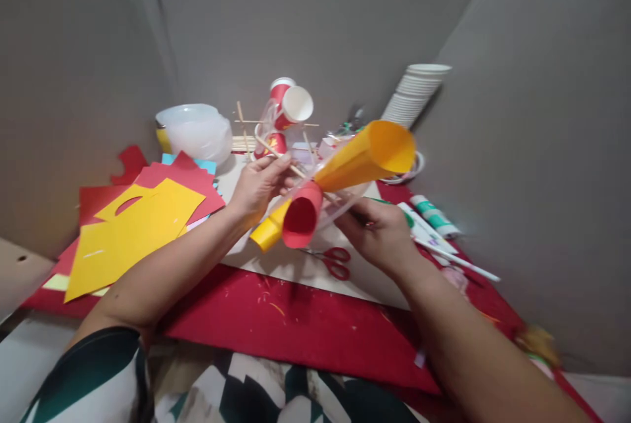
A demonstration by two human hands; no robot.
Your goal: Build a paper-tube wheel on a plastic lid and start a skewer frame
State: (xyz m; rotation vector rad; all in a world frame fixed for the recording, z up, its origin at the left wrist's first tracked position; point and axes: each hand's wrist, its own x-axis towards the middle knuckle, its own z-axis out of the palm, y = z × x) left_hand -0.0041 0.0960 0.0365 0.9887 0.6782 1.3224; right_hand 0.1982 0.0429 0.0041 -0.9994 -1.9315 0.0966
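My left hand (261, 186) is closed, thumb and fingers pinching a thin wooden stick (297, 171). The stick runs to a cluster of rolled paper cones held above the table: a large yellow cone (365, 154) opening to the right, a red cone (302, 216) facing me, and a smaller yellow cone (272, 226) at lower left. A clear plastic strip (345, 207) curves round the cluster. On its right side my right hand (379, 229) is closed at the cluster, its fingertips partly hidden behind the strip. Red-handled scissors (336, 263) lie below the cones.
Yellow paper sheets (133, 239) and red sheets lie at left, near a white plastic bag (202, 134). Red-wrapped paper cups (296, 106) with sticks stand behind. A leaning stack of paper cups (417, 94) is at back right. A red cloth (296, 318) covers the table.
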